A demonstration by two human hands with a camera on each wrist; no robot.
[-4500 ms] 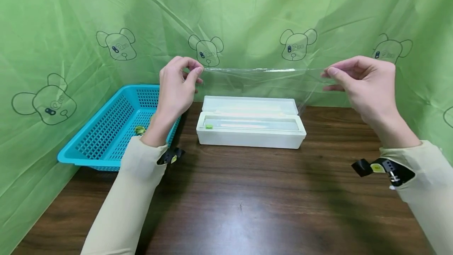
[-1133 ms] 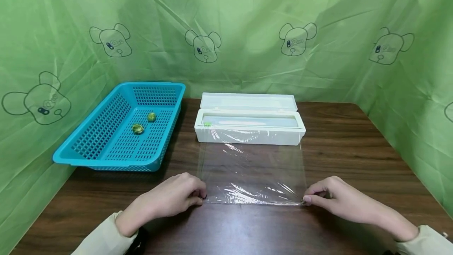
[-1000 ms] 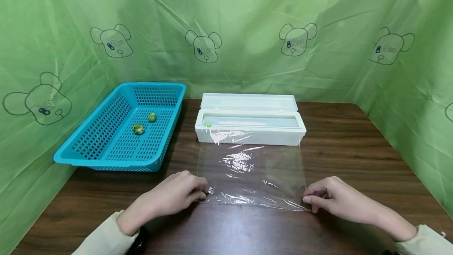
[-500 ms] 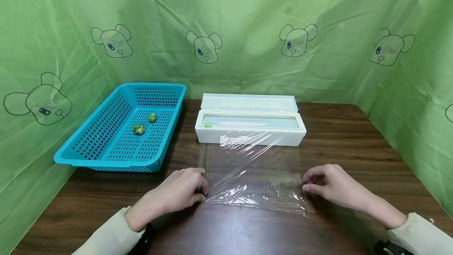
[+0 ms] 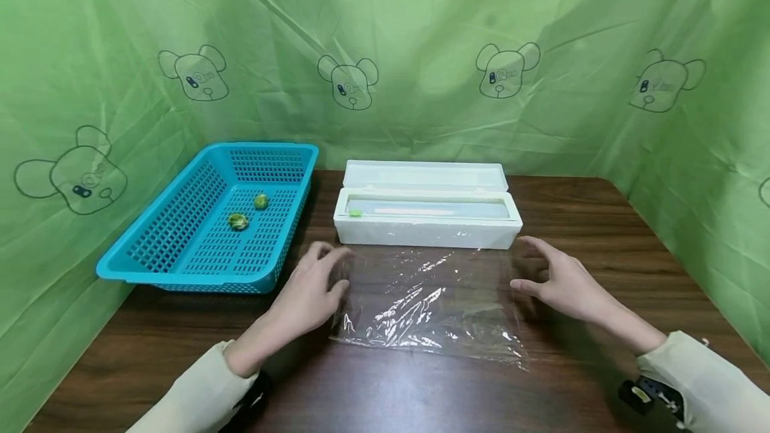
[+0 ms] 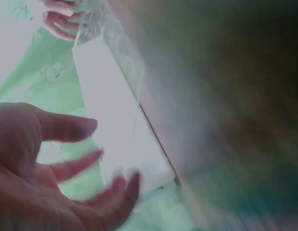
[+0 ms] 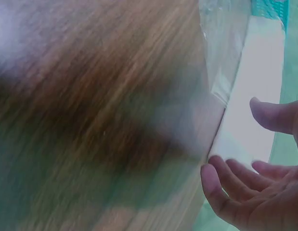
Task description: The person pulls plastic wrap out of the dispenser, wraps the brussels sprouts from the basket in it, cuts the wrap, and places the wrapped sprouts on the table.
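Observation:
A clear sheet of plastic wrap [image 5: 421,306] lies over the dark wooden table, running from the front of a white wrap dispenser box [image 5: 427,232] toward me. The box's lid [image 5: 426,176] is tipped back, and a small green slider [image 5: 355,213] sits at the left end of its bar. My left hand [image 5: 309,289] is at the sheet's left edge with fingers spread, holding nothing. On the other side, my right hand [image 5: 562,279] hovers by the sheet's right edge near the box corner, thumb and fingers apart. Both wrist views show bare, loosely bent fingers in front of the box.
Left of the box stands a blue plastic basket [image 5: 114,266] holding two small round green vegetables, one of them nearer [image 5: 238,221] and one farther [image 5: 261,201]. A green curtain [image 5: 421,19] with printed bear heads encloses the table's [image 5: 397,399] back and sides.
The wrap, earlier stretched up in the air between both hands, was brought down onto the table. Both hands have since let go of its near corners and moved forward toward the box.

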